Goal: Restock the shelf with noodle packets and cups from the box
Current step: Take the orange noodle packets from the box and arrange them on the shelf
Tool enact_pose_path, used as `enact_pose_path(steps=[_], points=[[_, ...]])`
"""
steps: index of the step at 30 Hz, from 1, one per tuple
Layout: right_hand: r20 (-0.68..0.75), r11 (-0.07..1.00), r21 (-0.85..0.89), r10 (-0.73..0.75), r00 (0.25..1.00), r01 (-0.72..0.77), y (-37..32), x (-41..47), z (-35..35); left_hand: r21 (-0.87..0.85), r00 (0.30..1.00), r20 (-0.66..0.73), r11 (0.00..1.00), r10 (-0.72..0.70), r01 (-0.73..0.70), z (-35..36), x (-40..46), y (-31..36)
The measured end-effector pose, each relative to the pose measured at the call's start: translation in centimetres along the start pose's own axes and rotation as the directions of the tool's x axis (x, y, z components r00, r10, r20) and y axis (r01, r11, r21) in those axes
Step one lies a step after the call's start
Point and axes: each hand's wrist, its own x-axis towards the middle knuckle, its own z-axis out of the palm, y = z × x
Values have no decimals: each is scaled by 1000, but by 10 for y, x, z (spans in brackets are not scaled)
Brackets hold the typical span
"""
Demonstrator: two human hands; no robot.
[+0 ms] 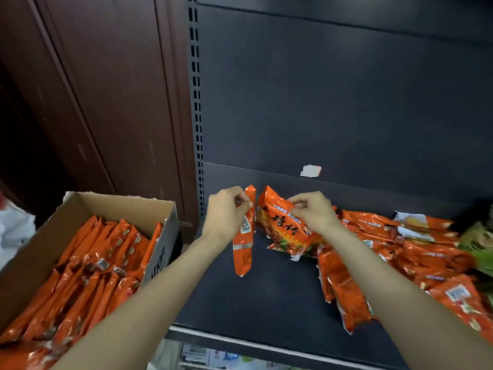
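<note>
Over the shelf (pixel 280 297), L hand (pixel 226 212) pinches one packet (pixel 244 236) by its top, edge-on; R hand (pixel 312 210) pinches a leaning packet (pixel 285 228). Risk: thin grips slip on glossy foil, packets topple w/o support. Box (pixel 80 260) sits left.

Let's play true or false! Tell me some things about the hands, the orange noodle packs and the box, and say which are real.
1. The left hand holds an orange packet. True.
2. The right hand is empty. False: it pinches another packet.
3. The cardboard box is empty. False: it is full of orange packets.
4. Packets already lie on the right side of the shelf. True.
5. The box sits right of the shelf. False: it sits left.
</note>
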Motion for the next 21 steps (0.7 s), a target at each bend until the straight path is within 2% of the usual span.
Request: enact_pose_path(steps=[5, 11, 15, 18, 20, 21], points=[[84, 969, -224, -85, 993, 102, 29, 19, -7, 43, 1000, 2, 999, 5, -5, 15, -2, 3], [48, 884, -467, -15, 999, 36, 63, 15, 6, 48, 999, -6, 998, -41, 41, 27, -2, 4], [-14, 844, -536, -44, 999, 29, 64, 11, 9, 18, 992, 32, 992, -126, 125, 34, 1, 6], [13, 885, -448, -132, 991, 124, 57, 8, 9, -59, 976, 72, 976, -205, 209, 42, 3, 4], [105, 947, -236, -200, 974, 220, 45, -1, 8, -130, 960, 106, 954, -259, 272, 49, 4, 2], [198, 972, -75, -205, 959, 223, 38, -9, 8, -159, 953, 124, 943, -275, 293, 52, 4, 1]])
